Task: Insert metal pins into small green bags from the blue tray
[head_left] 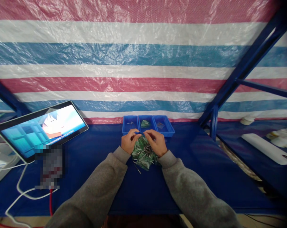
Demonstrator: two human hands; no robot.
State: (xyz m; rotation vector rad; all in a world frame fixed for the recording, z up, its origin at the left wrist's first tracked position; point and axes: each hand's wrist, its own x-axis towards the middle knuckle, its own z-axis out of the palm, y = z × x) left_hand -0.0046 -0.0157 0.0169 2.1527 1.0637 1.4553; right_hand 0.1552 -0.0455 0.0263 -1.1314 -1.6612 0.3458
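Observation:
My left hand [129, 141] and my right hand [157, 142] are close together over a pile of small green plastic sleeves [143, 158] mixed with thin metal pieces [146, 150]. The fingers of both hands are pinched, and what lies between the fingertips is too small to make out. Just beyond them stands a blue three-compartment tray [166, 130]. Its left compartment holds a few thin metal pieces [131, 123], the middle one green pieces [145, 123], and the right one a small clear piece [160, 125]. One thin metal piece [138, 169] lies apart, in front of the pile.
A tablet [42, 129] playing a video leans at the left, with a blurred-out object [52, 167] and white cables [21, 180] near it. Blue metal frame bars [225, 90] rise at the right. Beyond them lies a long white device [266, 148]. A striped sheet [143, 53] hangs behind.

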